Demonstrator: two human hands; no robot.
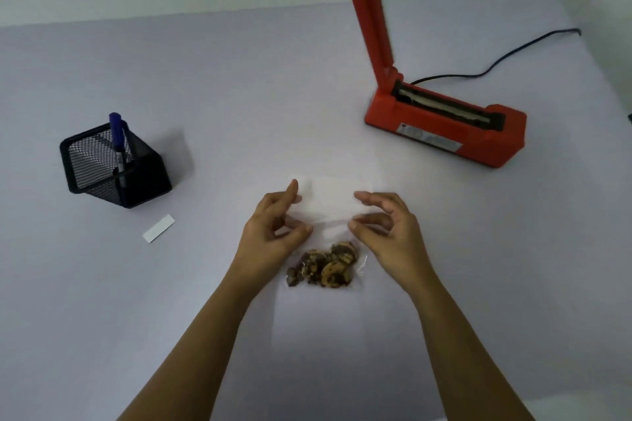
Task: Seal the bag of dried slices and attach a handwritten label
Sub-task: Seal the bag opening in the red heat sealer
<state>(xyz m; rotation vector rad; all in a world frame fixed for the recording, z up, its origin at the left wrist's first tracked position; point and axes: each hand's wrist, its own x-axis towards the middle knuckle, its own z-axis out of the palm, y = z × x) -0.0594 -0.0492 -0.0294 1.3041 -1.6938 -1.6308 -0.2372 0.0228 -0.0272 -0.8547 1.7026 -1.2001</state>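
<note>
On lilac table (239, 96), bag (333, 200), red sealer (441, 128).

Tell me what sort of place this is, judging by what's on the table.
Probably a small packing station on a plain table: a red heat sealer with its arm raised, a clear bag of dried slices, and a mesh pen holder with a blank label nearby.

Heat sealer (444, 128) far right, lever arm (367, 10) up; mesh pen cup (114, 169) left; open tabletop (266, 106) btwn.
</note>
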